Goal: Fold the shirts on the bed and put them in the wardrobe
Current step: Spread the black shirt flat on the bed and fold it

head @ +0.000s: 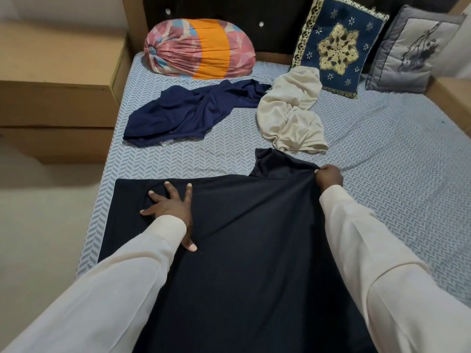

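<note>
A dark navy shirt (249, 238) lies spread flat on the near part of the bed (158, 159). My left hand (170, 210) rests palm down on its left side with fingers spread. My right hand (328, 177) pinches the cloth at the shirt's far right edge, by a sleeve that sticks out toward the headboard. Farther up the bed lie a crumpled blue shirt (188, 113) on the left and a crumpled cream shirt (293, 110) to its right. No wardrobe is in view.
A pink and orange bolster (198, 48) lies at the head of the bed. A blue patterned cushion (339, 44) and a grey cushion (410, 49) lean at the back right. A brown bedside unit (56, 90) stands left of the bed, above pale floor (38, 212).
</note>
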